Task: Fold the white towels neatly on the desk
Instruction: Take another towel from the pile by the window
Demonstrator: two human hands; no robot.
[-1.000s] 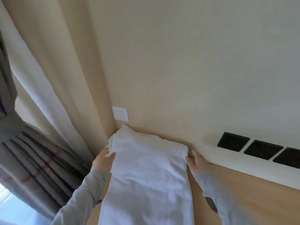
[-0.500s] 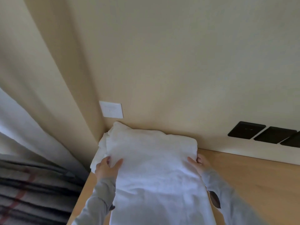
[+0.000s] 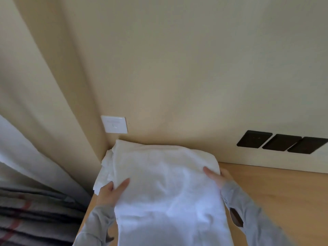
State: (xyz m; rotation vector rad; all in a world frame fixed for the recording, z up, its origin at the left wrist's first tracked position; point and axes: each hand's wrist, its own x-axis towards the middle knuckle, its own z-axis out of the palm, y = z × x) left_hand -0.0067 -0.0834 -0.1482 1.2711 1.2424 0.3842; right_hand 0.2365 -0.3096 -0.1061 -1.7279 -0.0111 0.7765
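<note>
Both sides of the white towel (image 3: 165, 183) are gripped by left hand (image 3: 110, 192) and right hand (image 3: 218, 178); pulling evenly should keep edges aligned.

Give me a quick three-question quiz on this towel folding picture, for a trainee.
1. Where do the left hand and right hand grip the towel? A) at its side edges B) at its far corners C) nowhere
2. How many black sockets show on the wall at right?
3. True or false: the towel lies well clear of the wall.

Key: 1 A. 2 Three. 3 False: its far end sits in the desk corner, up against the wall.
</note>
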